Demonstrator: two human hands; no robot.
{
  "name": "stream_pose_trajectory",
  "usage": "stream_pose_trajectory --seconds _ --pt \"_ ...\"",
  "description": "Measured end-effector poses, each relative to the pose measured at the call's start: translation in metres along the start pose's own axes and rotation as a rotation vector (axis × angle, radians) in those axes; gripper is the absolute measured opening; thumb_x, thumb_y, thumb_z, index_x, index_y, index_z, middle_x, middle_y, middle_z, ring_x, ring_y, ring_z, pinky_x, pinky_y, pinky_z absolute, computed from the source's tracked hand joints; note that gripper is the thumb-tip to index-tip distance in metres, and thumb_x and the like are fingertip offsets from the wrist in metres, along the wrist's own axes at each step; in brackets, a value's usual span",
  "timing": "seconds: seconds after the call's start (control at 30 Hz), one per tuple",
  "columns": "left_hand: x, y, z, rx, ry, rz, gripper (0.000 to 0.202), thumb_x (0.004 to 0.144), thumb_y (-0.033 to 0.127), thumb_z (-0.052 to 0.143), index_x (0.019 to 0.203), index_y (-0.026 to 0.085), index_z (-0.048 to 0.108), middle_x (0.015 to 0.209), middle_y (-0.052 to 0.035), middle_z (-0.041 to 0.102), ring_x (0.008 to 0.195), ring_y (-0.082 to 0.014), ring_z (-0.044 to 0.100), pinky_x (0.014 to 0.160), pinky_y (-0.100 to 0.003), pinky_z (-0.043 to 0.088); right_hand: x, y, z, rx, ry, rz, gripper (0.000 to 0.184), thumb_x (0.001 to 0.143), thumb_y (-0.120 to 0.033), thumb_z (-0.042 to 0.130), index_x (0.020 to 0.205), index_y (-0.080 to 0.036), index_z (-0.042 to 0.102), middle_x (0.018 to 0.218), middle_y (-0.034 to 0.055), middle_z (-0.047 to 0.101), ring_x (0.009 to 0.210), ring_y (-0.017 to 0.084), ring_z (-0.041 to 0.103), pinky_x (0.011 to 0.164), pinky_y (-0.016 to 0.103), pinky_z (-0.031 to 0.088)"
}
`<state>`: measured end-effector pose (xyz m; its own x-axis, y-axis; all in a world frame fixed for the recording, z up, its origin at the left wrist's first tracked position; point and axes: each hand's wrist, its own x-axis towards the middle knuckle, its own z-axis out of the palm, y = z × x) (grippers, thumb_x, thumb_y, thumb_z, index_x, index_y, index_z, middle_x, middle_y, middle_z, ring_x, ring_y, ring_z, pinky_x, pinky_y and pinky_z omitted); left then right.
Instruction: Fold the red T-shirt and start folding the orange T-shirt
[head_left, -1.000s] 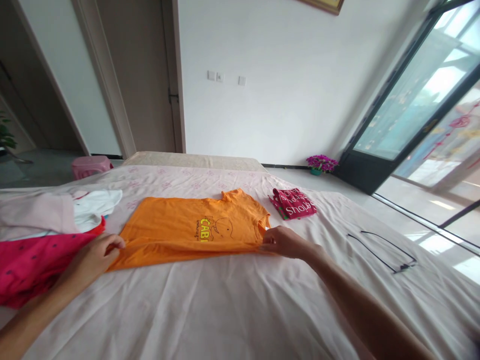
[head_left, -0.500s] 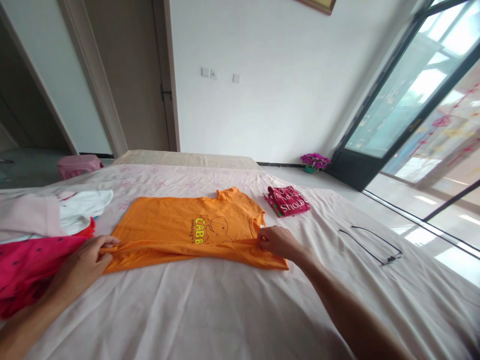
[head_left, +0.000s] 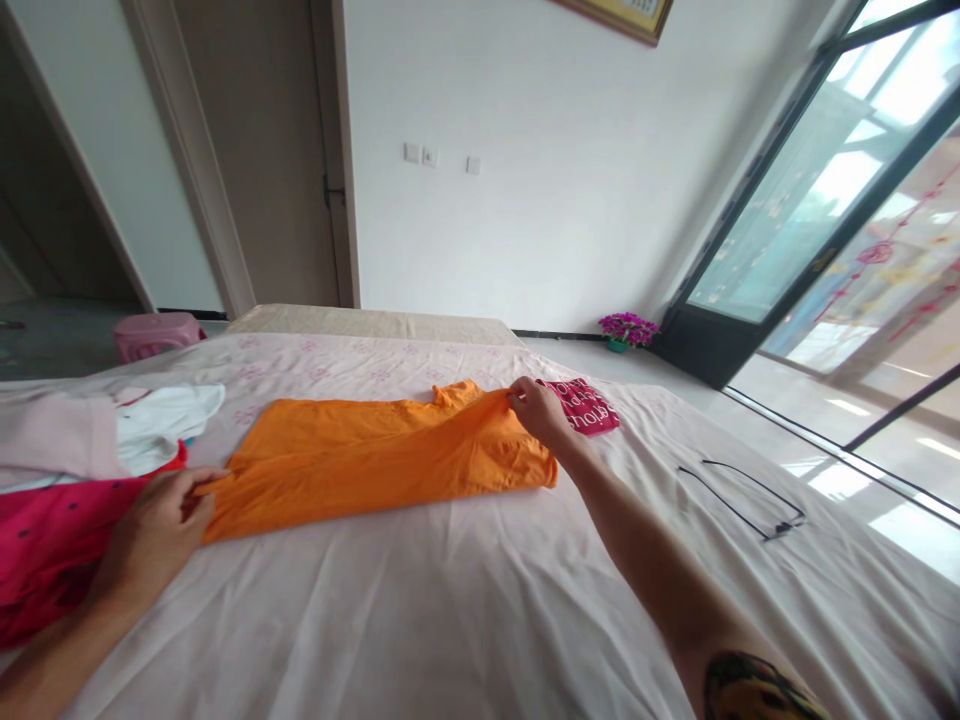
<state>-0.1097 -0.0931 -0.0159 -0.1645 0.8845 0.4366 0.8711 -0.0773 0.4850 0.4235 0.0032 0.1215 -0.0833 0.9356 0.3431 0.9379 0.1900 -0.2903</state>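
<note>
An orange T-shirt (head_left: pixel 360 460) lies across the bed with its near side lifted and turned over toward the far side, covering the printed front. My left hand (head_left: pixel 161 515) pinches the hem at its left end, beside the red and pink clothes. At the collar end, my right hand (head_left: pixel 544 410) grips the shirt's raised edge between thumb and fingers and holds it above the bed. Just behind that hand is a folded dark red garment (head_left: pixel 592 405) with white lettering, partly hidden by it.
A pile of clothes, pink (head_left: pixel 56 515) and white (head_left: pixel 165 425), lies at the left. Eyeglasses (head_left: pixel 750 500) rest on the bedsheet (head_left: pixel 420 620) at the right. Beyond the bed are a pink stool (head_left: pixel 157 335) and purple flowers (head_left: pixel 628 328).
My right hand has moved up and away from me, drawing the shirt's near edge over the yellow print. My left hand has shifted slightly left, still gripping the hem.
</note>
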Motion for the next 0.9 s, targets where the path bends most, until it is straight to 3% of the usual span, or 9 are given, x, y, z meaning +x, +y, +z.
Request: stream_pose_trajectory --seconds 0.13,0.33,0.5,0.6,0.7,0.8,0.9 --pt "0.003 -0.004 0.002 0.046 -0.034 0.003 0.042 0.084 0.035 0.045 0.121 0.016 0.055 0.118 -0.0124 0.066 0.105 -0.0252 0.065 0.093 -0.036 0.053 0.015 0.004 0.027 0.044 -0.025 -0.001 0.038 0.089 -0.023 0.055 0.126 -0.020 0.058 0.131 0.0094 0.060 0.104 0.020 0.064 0.085 0.029 0.046" --pt "0.002 -0.006 0.003 0.050 -0.032 0.007 0.049 0.086 0.039 0.046 0.127 0.013 0.052 0.124 -0.0150 0.062 0.106 -0.0264 0.065 0.094 -0.038 0.053 -0.025 0.027 0.042 -0.129 -0.086 0.228 0.046 0.093 -0.038 0.050 0.135 -0.021 0.053 0.137 0.0140 0.055 0.119 0.029 0.057 0.090 0.037 0.046" --pt "0.002 0.003 0.002 0.122 -0.007 0.026 0.049 0.087 0.042 0.042 0.126 0.014 0.052 0.124 -0.0151 0.061 0.114 -0.0291 0.060 0.102 -0.041 0.048 -0.045 0.043 0.040 -0.120 -0.181 0.345 0.057 0.093 -0.056 0.044 0.137 -0.021 0.052 0.124 0.0133 0.065 0.114 0.031 0.059 0.090 0.041 0.045" --pt "0.000 0.009 -0.001 0.145 0.003 0.019 0.050 0.087 0.042 0.041 0.126 0.013 0.053 0.123 -0.0162 0.062 0.116 -0.0301 0.058 0.106 -0.044 0.044 -0.048 0.043 0.044 -0.103 -0.203 0.340 0.054 0.087 -0.053 0.053 0.133 -0.025 0.055 0.114 0.0090 0.069 0.105 0.028 0.063 0.083 0.037 0.045" --pt "-0.003 0.014 -0.005 0.111 0.012 -0.030 0.050 0.087 0.043 0.041 0.126 0.014 0.053 0.120 -0.0149 0.064 0.106 -0.0277 0.062 0.099 -0.041 0.049 -0.052 0.042 0.046 0.009 -0.109 0.273 0.042 0.083 -0.039 0.055 0.122 -0.026 0.062 0.095 0.0035 0.069 0.086 0.021 0.064 0.072 0.030 0.043" --pt "-0.008 0.014 -0.010 0.049 0.020 -0.070 0.050 0.087 0.045 0.042 0.128 0.018 0.052 0.119 -0.0117 0.065 0.093 -0.0234 0.065 0.087 -0.036 0.054 -0.063 0.050 0.042 0.262 0.051 0.182 0.040 0.079 -0.031 0.049 0.114 -0.021 0.065 0.072 -0.0011 0.061 0.067 0.016 0.057 0.061 0.025 0.041" --pt "-0.011 0.011 -0.011 0.011 0.012 -0.076 0.051 0.088 0.048 0.042 0.129 0.019 0.052 0.121 -0.0118 0.064 0.097 -0.0233 0.065 0.087 -0.034 0.053 -0.079 0.066 0.035 0.417 0.066 0.189 0.042 0.075 -0.030 0.048 0.111 -0.017 0.065 0.064 -0.0027 0.055 0.059 0.015 0.052 0.055 0.025 0.040"
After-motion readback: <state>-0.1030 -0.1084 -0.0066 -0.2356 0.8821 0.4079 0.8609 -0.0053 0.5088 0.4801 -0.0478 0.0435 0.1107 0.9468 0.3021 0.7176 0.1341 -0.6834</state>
